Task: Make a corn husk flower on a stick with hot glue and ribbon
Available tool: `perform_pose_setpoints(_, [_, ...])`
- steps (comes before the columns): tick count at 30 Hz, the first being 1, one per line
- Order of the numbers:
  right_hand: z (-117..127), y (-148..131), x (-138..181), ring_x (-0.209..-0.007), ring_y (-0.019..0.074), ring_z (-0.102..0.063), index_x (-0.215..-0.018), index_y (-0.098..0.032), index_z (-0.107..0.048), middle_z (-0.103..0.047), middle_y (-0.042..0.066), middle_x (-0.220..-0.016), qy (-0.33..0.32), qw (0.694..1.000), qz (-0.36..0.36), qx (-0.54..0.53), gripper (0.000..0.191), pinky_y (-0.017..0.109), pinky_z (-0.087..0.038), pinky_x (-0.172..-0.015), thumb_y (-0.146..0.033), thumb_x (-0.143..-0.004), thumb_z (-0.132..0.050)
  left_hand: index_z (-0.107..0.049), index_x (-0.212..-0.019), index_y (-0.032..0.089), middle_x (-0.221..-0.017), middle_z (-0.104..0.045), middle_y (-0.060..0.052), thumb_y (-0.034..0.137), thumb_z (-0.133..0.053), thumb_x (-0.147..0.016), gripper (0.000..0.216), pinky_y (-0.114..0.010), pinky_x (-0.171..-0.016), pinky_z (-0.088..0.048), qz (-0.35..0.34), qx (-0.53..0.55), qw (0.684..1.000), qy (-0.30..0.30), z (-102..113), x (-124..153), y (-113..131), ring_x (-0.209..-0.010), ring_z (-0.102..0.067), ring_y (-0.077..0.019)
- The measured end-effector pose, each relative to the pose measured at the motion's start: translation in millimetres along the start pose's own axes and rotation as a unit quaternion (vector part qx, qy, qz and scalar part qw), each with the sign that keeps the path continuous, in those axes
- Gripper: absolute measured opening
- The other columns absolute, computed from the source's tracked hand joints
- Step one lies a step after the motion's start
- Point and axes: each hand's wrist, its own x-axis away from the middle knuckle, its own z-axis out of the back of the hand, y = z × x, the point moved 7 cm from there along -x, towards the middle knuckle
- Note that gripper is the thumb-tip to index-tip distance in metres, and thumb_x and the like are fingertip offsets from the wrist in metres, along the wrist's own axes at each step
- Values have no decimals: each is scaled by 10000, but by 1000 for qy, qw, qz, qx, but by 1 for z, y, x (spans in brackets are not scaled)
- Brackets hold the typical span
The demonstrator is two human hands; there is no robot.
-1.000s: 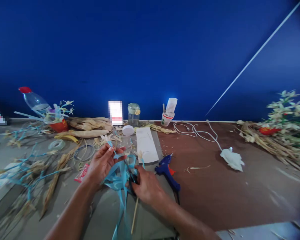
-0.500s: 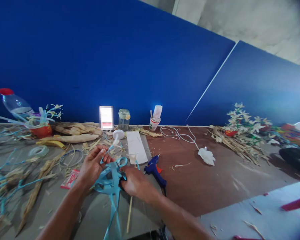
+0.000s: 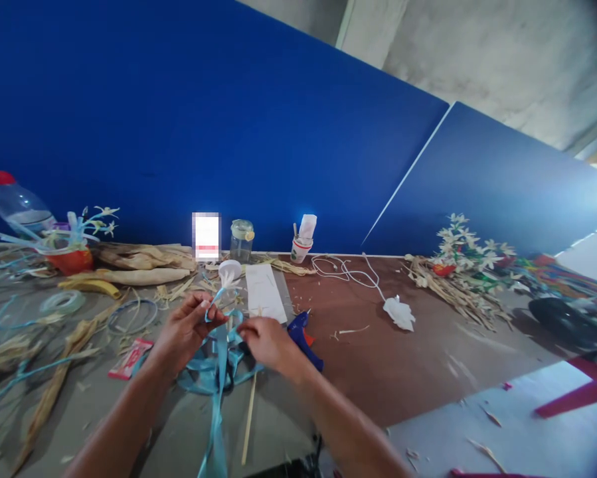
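Observation:
My left hand is closed in a pinch on a thin stem wrapped in blue, with a pale flower at its upper end. Blue ribbon hangs below the fingers down to the near side of the table. To its right, my right hand has thumb and fingertips pressed together on a loop of the same ribbon. Under both hands lies a tangle of blue ribbon. Dark scissor handles show partly among it, the rest hidden by ribbon.
A blue glue gun lies right of my hands, beside white paper and a thin stick. Dried husks, a tape roll, a jar, a white cup and a white cable lie around.
My right hand has let go of the scissors, which now lie among the ribbon, and pinches the ribbon instead. The view has turned slightly right. My left hand keeps its pinch.

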Motion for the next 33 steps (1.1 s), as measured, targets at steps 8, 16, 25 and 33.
perform_pose_setpoints(8, [31, 54, 0, -885, 242, -646, -863, -152, -694, -705, 141, -907, 2, 968, -136, 210, 248, 276, -432, -685, -321, -784, -531, -633, -909, 170, -698, -651, -26, 174, -707, -690, 231, -385, -753, -553, 100, -18, 994, -41, -6, 2, -23, -712, -643, -163])
perform_pose_setpoints(16, [10, 57, -5, -871, 261, -651, -864, -129, -691, -698, 170, -897, -5, 963, -140, 229, 280, 284, -434, -655, -315, -774, -503, -652, -744, 130, -777, -679, -85, 146, -739, -638, 137, -362, -669, -579, 158, -58, 985, -36, -10, 7, -34, -801, -668, -230])
perform_pose_setpoints(25, [26, 62, -9, -567, 97, -498, -641, -153, -605, -582, -14, -593, 40, 981, -135, -137, 109, 215, -329, -553, -252, -683, -585, -662, -756, 148, -853, -694, -69, 183, -723, -663, 117, -355, -721, -564, 90, -35, 995, -18, -6, 5, -15, -784, -665, -203])
perform_pose_setpoints(33, [17, 26, -5, -456, 34, -344, -616, -157, -498, -463, -83, -507, -22, 839, -125, -529, 358, 185, -211, -466, -344, -483, -773, -632, -751, 150, -725, -652, -28, 155, -719, -668, 120, -264, -653, -533, 110, -6, 993, -48, -10, 6, -28, -626, -629, -128])
